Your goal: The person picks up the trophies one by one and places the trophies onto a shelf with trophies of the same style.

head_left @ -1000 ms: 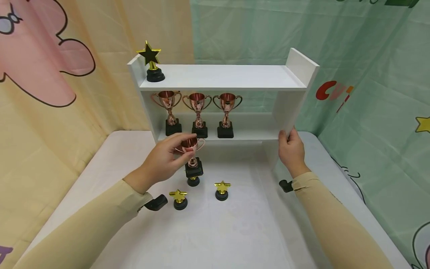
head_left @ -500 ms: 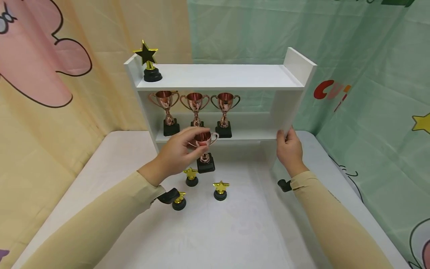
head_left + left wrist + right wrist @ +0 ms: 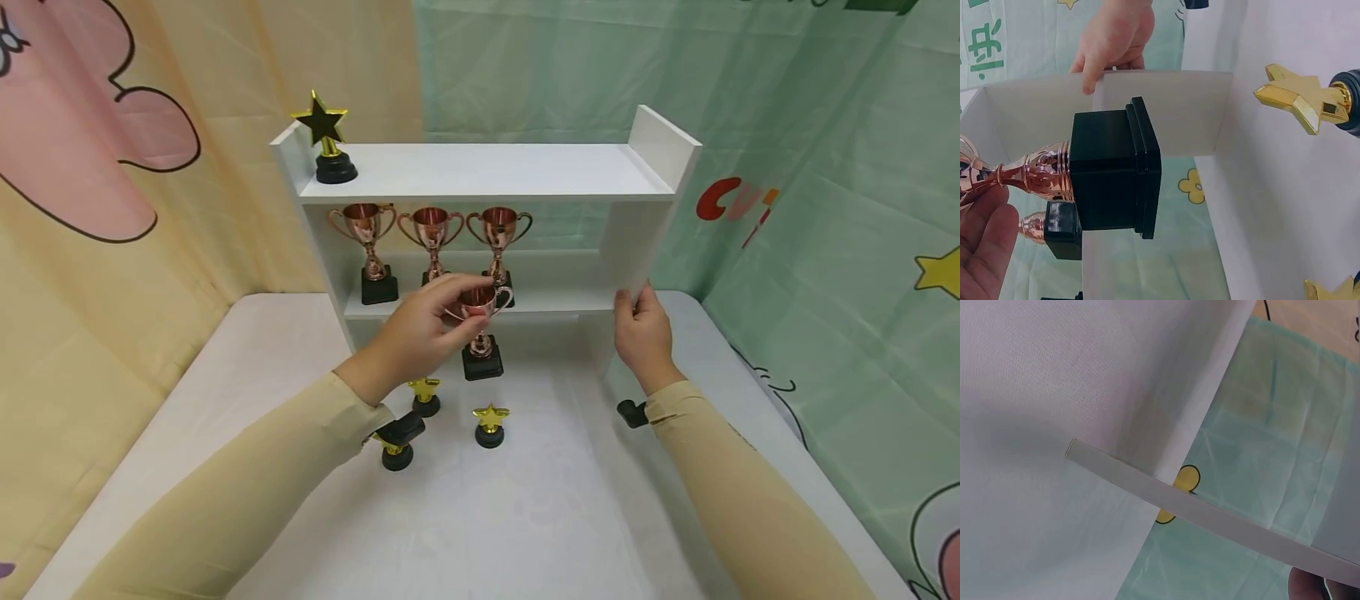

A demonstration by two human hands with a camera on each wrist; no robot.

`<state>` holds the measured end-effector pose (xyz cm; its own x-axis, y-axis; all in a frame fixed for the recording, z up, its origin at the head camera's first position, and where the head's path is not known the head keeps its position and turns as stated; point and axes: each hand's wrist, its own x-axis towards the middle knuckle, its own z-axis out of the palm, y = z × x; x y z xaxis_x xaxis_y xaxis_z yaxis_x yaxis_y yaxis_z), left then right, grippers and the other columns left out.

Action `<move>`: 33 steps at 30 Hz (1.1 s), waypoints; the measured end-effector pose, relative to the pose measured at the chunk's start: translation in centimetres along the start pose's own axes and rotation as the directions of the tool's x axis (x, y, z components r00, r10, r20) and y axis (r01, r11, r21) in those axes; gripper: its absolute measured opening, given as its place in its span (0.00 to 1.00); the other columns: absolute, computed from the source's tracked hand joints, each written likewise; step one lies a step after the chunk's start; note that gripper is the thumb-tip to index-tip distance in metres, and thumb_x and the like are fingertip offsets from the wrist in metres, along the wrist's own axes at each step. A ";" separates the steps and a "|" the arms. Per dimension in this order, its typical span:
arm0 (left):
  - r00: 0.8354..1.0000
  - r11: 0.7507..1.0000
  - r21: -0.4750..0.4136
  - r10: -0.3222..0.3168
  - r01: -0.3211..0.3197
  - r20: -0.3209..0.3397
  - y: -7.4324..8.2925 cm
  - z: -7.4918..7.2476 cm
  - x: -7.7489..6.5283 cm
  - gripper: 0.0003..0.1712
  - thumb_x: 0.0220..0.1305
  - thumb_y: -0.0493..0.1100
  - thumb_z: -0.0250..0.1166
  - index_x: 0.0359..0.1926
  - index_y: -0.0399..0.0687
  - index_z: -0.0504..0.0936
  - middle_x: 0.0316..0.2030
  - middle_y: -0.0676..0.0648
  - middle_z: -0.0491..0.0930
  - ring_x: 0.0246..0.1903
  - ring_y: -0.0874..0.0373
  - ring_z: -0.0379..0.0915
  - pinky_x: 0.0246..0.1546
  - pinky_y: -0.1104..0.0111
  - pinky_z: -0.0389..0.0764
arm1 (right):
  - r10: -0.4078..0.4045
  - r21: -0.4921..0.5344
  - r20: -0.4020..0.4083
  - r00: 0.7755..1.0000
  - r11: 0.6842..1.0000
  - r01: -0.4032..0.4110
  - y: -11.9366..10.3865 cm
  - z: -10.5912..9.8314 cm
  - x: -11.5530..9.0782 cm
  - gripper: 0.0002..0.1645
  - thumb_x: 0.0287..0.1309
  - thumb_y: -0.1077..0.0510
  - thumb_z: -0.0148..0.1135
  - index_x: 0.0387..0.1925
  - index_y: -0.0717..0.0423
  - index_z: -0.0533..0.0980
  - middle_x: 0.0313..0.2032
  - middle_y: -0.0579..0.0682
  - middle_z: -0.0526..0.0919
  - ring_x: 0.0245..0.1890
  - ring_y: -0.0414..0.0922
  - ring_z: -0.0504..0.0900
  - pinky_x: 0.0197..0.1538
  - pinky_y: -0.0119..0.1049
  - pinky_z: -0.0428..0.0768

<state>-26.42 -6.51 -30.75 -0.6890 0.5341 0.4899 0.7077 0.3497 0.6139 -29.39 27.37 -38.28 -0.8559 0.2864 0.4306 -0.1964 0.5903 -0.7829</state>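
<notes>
My read: shelf (image 3: pixel 480 169) loading is partway. Going left to right, big star (image 3: pixel 322 127) is standing upright on the top tier, far left end. Tier below is carrying three copper cups in a row: left cup (image 3: pixel 363 223), mid cup (image 3: pixel 431 227), right cup (image 3: pixel 499 225). Those are looking done; bases of mid and right ones are partly hiding behind the left hand (image 3: pixel 420 329) and the held cup (image 3: pixel 482 360). Held cup is sitting off the shelf, so it's counting as not placed. Three small stars are standing on the table (image 3: pixel 555 500), also off the shelf: near star (image 3: pixel 397 457) at left, partly covered by the black wrist mount (image 3: pixel 402 427); back star (image 3: pixel 426 407) farther and slightly right; right star (image 3: pixel 490 434) apart from both

Pose: left forearm is slanting in from near left, hand above the table, thumb and fingers pinching the held cup by its bowl. Cup is hanging bowl-up, a bit tilted, on the near side of the right cup; can't tell if it's touching the tier edge. Right hand (image 3: pixel 643 342) is gripping the front edge of the right wall (image 3: pixel 637 233), thumb on the inner face, seemingly bracing the unit
</notes>
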 end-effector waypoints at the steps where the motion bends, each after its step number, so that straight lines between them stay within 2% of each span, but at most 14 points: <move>1: 1.000 1.000 -0.001 0.001 -0.001 0.001 0.1 0.1 0.1 0.27 0.75 0.42 0.67 0.71 0.46 0.76 0.58 0.49 0.80 0.46 0.60 0.82 0.48 0.69 0.87 | 0.000 0.001 0.000 1.000 1.000 0.000 -0.1 0.0 0.0 0.27 0.82 0.47 0.47 0.71 0.55 0.71 0.65 0.63 0.80 0.66 0.60 0.78 0.67 0.62 0.74; 10: 1.000 1.000 -0.013 0.020 -0.020 0.019 0.5 1.0 1.6 0.28 0.75 0.44 0.67 0.72 0.47 0.75 0.59 0.48 0.80 0.46 0.60 0.82 0.48 0.69 0.86 | 0.000 -0.002 -0.001 1.000 1.000 0.000 0.0 0.0 -0.1 0.26 0.82 0.47 0.47 0.70 0.56 0.72 0.64 0.65 0.81 0.64 0.61 0.79 0.64 0.63 0.76; 19: 0.999 0.999 -0.030 0.027 -0.026 0.028 1.2 1.8 3.1 0.27 0.74 0.46 0.68 0.71 0.49 0.76 0.54 0.50 0.82 0.45 0.60 0.82 0.46 0.67 0.86 | -0.006 0.000 -0.001 1.000 1.000 0.006 -0.2 0.0 -0.1 0.27 0.82 0.47 0.48 0.71 0.56 0.71 0.66 0.64 0.80 0.67 0.61 0.77 0.68 0.63 0.74; 27: 0.998 0.997 -0.051 0.058 -0.057 0.023 1.7 2.6 4.6 0.27 0.75 0.46 0.67 0.70 0.48 0.76 0.52 0.50 0.83 0.46 0.61 0.81 0.48 0.68 0.85 | 0.002 0.007 0.009 1.000 1.000 -0.002 0.0 -0.1 -0.1 0.27 0.82 0.47 0.46 0.71 0.55 0.71 0.64 0.64 0.80 0.60 0.61 0.79 0.60 0.61 0.77; 33: 0.997 0.998 -0.028 0.066 -0.065 0.027 1.9 3.0 5.6 0.27 0.76 0.46 0.66 0.71 0.49 0.75 0.53 0.49 0.82 0.47 0.60 0.81 0.49 0.68 0.85 | -0.002 0.011 0.010 1.000 1.000 0.001 0.0 -0.1 -0.1 0.27 0.82 0.47 0.47 0.72 0.55 0.71 0.65 0.64 0.80 0.63 0.61 0.79 0.63 0.62 0.76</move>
<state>-28.48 -0.52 -28.72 -0.6367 0.5765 0.5122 0.7461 0.2927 0.5980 -29.26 27.46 -38.26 -0.8605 0.2776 0.4272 -0.2031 0.5821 -0.7873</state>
